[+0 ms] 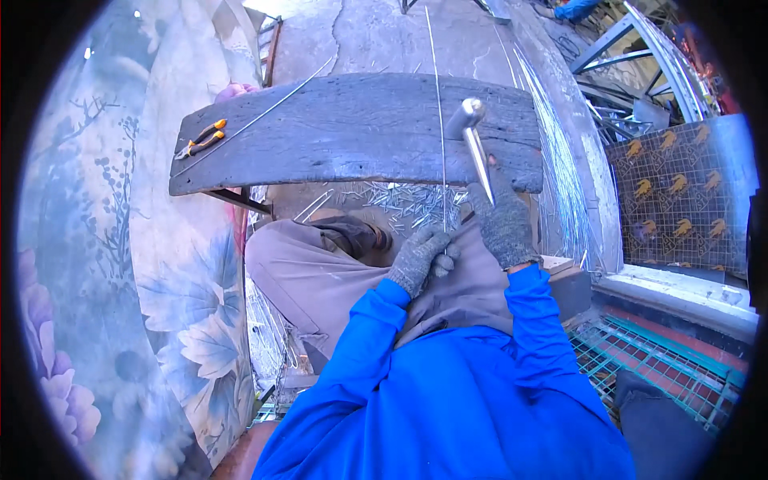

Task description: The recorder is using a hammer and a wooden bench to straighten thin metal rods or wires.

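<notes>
My gloved left hand [423,258] is closed around the near end of a long thin metal rod [439,104]. The rod runs away from me across the dark wooden bench [336,136] and past its far edge. My gloved right hand [506,230] grips the shiny metal handle of a hammer [476,154]. The hammer's head is over the right part of the bench, just right of the rod; whether it touches the wood I cannot tell. Pliers [202,141] with orange and black handles lie at the bench's left end, beside a second thin rod [280,101] lying slantwise.
Many short cut metal pieces [400,198] litter the floor below the bench. A bundle of long wires [560,152] lies along the right side. A floral sheet [136,240] hangs at the left. On the right are a patterned board [680,196], a metal frame [620,40] and green wire mesh [640,352].
</notes>
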Action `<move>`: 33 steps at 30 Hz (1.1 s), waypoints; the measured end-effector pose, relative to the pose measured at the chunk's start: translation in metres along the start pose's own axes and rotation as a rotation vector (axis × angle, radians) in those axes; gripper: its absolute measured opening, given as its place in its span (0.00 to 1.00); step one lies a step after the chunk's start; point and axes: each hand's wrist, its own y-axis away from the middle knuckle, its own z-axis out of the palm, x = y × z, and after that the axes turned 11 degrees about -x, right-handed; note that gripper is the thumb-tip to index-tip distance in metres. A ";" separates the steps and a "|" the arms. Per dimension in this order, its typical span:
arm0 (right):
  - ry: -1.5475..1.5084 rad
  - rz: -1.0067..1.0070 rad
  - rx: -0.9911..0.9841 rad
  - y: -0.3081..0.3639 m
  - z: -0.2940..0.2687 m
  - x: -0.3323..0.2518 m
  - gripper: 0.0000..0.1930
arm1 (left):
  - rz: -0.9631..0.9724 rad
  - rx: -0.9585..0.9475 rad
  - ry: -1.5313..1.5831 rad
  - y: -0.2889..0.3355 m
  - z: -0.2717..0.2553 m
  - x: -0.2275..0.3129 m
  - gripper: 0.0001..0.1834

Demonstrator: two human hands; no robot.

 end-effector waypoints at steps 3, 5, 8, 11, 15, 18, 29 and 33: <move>-0.030 -0.060 0.091 0.003 -0.011 -0.009 0.30 | 0.003 -0.008 0.013 0.002 -0.001 -0.001 0.09; -0.026 -0.081 0.105 0.004 -0.017 -0.014 0.30 | 0.013 -0.023 0.036 0.001 -0.002 -0.002 0.10; -0.039 -0.127 0.143 0.002 -0.017 -0.021 0.27 | 0.000 -0.044 0.070 0.000 -0.001 -0.002 0.09; -0.061 -0.136 0.159 -0.006 -0.007 -0.019 0.24 | -0.016 -0.021 0.039 -0.001 -0.002 -0.002 0.08; 0.199 -0.114 -0.036 -0.033 0.007 -0.001 0.22 | -0.009 -0.034 0.046 0.000 -0.001 0.000 0.08; 0.195 0.143 -0.147 -0.037 0.002 -0.020 0.24 | -0.009 -0.016 0.039 -0.001 -0.002 -0.004 0.09; 0.241 0.013 0.106 -0.074 0.036 0.087 0.29 | 0.149 -0.312 0.320 0.057 0.100 0.096 0.13; 0.007 -0.080 0.191 -0.075 0.036 0.107 0.21 | 0.202 -0.422 0.651 0.065 0.140 0.138 0.14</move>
